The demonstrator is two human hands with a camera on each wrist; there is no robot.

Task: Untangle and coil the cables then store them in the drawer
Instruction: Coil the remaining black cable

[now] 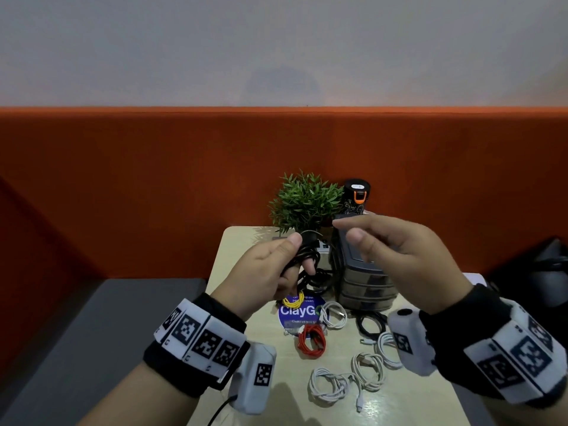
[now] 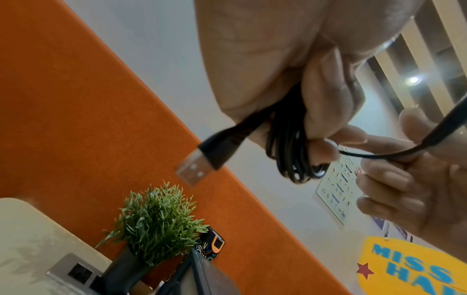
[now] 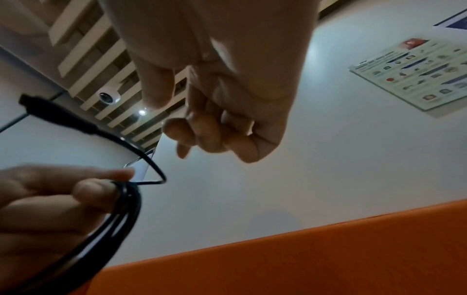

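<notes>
Coiling one black cable in mid-air; loose tail not yet wound in.

Head view: left hand (image 1: 270,269) grips the black cable (image 1: 307,259) as a bundle of loops above the table (image 1: 239,247), thumb on top. Right hand (image 1: 396,256) at 3 o'clock of it, fingers loosely curled; what it holds is unclear here. Drawer unit (image 1: 365,290) behind the hands at 12 o'clock, closed as far as I can tell. Other cables lie at 6 o'clock: red cable (image 1: 312,336), white cables (image 1: 347,379).
Left wrist view: adds the USB plug (image 2: 199,161) poking from the fist at 8 o'clock.
Right wrist view: only here is it plain that the right hand is empty, fingers curled; the small connector (image 3: 33,103) hangs free at 9 o'clock.
Judgement: next, catch that tail, lay on the last loop, then open a drawer.
</notes>
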